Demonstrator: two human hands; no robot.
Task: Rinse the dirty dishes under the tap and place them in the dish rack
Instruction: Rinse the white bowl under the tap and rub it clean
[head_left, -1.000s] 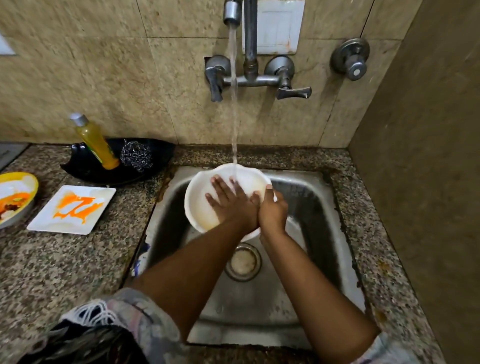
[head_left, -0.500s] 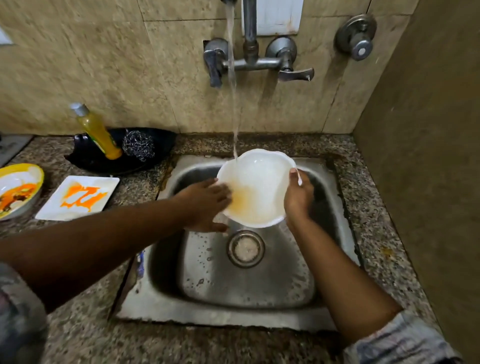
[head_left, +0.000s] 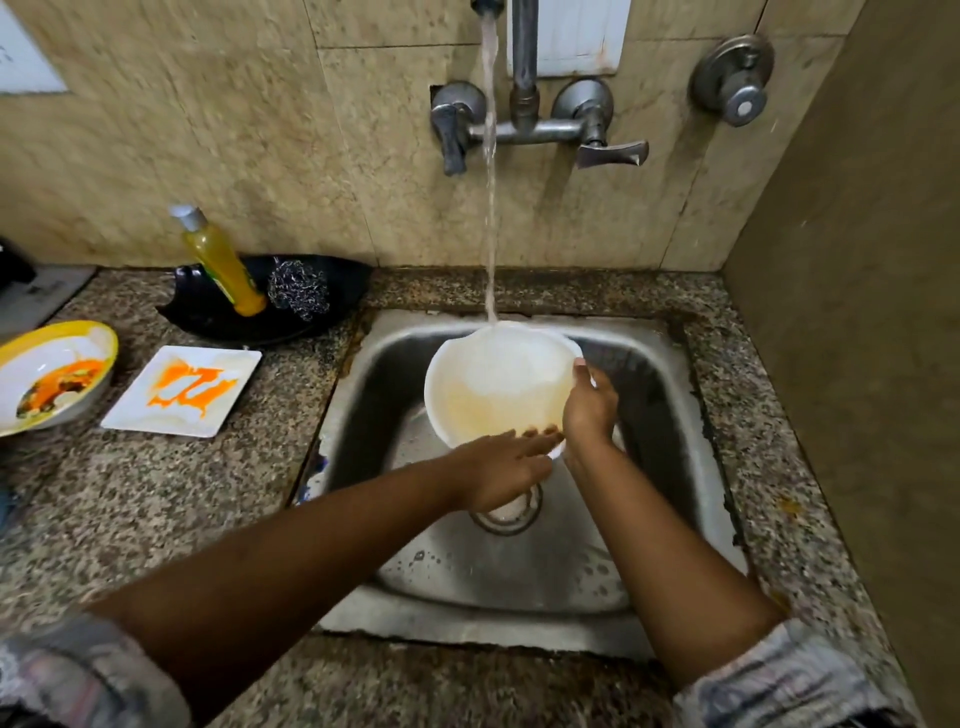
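Note:
A white bowl (head_left: 496, 384) with a faint orange film inside is tilted over the steel sink (head_left: 670, 374). Water from the wall tap (head_left: 524, 124) runs onto its far rim. My right hand (head_left: 589, 408) grips the bowl's right rim. My left hand (head_left: 506, 465) lies flat at the bowl's near edge, fingers stretched out and touching the inner wall. On the counter to the left wait a square white plate (head_left: 184, 389) smeared with orange sauce and a yellow-rimmed bowl (head_left: 54, 376) with food remains.
A black dish (head_left: 311, 322) behind the plates holds a yellow soap bottle (head_left: 221, 262) and a steel scourer (head_left: 298, 288). A tiled wall stands close on the right. The sink drain (head_left: 506, 512) lies under my left hand. No dish rack is in view.
My left hand has slid from the bowl's left side to its near edge. The bowl has tipped more toward the water stream. The view has shifted slightly.

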